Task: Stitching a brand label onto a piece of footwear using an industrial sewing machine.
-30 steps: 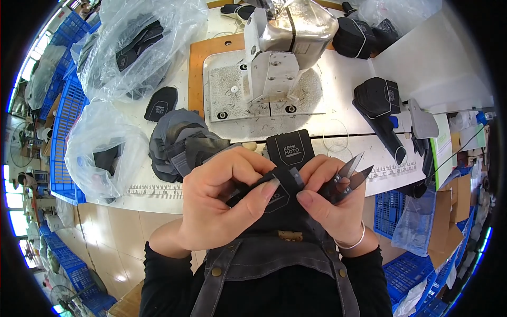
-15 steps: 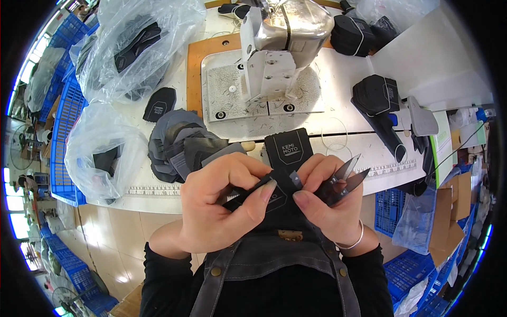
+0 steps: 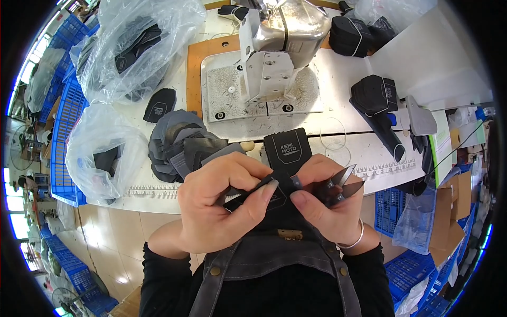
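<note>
Plainly, the white worktable (image 3: 343, 79) is the broadest thing before us, with a metal machine (image 3: 269, 68) standing on it beyond our hands and a heap of grey pieces (image 3: 177, 137) at its left. Our left hand (image 3: 219, 203) is nearly closed, thumb and fingers pinching a black fabric piece (image 3: 280, 193). Our right hand (image 3: 330, 208) is curled round, its thumb and forefinger at the right side of that piece, with snips tucked in the fingers. A flat black panel (image 3: 288, 148) lies on the table just beyond; the held piece is between our two hands. We judge it light and soft, ready to bend, not slippery and hardly fragile, so edge pinches should suit it. The snips (image 3: 352, 188), blades parted, look stiff and sharp; we would hold only their handles. Smallest, a grey tab (image 3: 296, 181) by our right thumb probably allows just fingertips.
</note>
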Tool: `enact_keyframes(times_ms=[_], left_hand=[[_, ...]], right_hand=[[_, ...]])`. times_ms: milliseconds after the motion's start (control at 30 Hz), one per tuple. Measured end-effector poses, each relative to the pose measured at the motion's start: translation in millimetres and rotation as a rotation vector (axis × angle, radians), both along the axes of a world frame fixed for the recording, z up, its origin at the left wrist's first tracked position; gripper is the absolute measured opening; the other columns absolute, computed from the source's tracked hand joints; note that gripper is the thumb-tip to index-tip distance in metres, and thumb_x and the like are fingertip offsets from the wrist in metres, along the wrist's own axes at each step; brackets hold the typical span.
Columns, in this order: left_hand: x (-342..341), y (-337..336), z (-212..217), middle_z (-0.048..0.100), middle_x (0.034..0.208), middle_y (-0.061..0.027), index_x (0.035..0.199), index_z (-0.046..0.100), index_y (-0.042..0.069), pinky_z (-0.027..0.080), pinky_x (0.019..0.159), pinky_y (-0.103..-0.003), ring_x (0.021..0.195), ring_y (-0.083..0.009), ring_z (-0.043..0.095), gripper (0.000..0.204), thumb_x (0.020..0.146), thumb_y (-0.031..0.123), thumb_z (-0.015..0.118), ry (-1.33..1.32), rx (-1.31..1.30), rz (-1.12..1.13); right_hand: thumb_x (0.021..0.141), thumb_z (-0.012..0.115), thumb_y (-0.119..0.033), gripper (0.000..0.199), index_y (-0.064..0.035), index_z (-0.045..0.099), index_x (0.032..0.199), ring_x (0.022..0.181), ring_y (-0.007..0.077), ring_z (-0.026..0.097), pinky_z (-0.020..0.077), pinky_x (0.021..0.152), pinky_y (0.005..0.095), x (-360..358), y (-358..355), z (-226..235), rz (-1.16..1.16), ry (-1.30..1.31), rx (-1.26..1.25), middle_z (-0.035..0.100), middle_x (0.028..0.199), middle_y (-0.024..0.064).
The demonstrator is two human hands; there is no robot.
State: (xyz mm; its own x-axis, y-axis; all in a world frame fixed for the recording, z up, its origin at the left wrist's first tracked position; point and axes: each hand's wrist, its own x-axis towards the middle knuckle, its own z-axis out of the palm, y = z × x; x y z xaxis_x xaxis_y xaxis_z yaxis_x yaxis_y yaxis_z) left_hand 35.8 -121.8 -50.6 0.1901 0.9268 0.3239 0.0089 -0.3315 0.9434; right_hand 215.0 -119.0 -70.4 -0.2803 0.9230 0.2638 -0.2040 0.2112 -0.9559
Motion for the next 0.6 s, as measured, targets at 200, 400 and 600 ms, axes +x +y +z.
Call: enact_keyframes(times_ms=[200, 400, 600], left_hand=[[0.2, -1.2, 1.0, 0.060, 0.079, -0.0123, 0.072, 0.051, -0.001, 0.042, 0.057, -0.021, 0.064, -0.0107, 0.053, 0.014, 0.071, -0.005, 0.064, 0.004, -0.022, 0.006], [0.5, -4.2, 1.2, 0.060, 0.080, -0.0125, 0.071, 0.052, -0.001, 0.041, 0.055, -0.020, 0.064, -0.0091, 0.053, 0.013, 0.072, -0.004, 0.064, 0.017, -0.069, 0.018], [0.3, -3.4, 0.2, 0.059, 0.081, -0.0109, 0.075, 0.051, -0.001, 0.040, 0.056, -0.019, 0.064, -0.0077, 0.050, 0.012, 0.074, -0.003, 0.062, 0.030, -0.089, -0.027]], right_hand=[[0.075, 0.063, 0.003, 0.014, 0.0014, 0.059, 0.088, 0.059, 0.0038, 0.048, 0.0345, 0.050, 0.0160, -0.1, -0.4, -0.7, 0.004, -0.007, 0.021, 0.054, 0.077, 0.0044], [0.075, 0.063, 0.003, 0.013, 0.0011, 0.059, 0.087, 0.058, 0.0035, 0.047, 0.0340, 0.049, 0.0168, 0.9, -1.5, -1.9, 0.010, -0.013, 0.013, 0.054, 0.076, 0.0040], [0.074, 0.063, 0.004, 0.012, 0.0003, 0.059, 0.085, 0.056, 0.0040, 0.047, 0.0331, 0.047, 0.0171, 0.9, -0.2, -1.4, -0.009, -0.033, 0.028, 0.054, 0.074, 0.0039]])
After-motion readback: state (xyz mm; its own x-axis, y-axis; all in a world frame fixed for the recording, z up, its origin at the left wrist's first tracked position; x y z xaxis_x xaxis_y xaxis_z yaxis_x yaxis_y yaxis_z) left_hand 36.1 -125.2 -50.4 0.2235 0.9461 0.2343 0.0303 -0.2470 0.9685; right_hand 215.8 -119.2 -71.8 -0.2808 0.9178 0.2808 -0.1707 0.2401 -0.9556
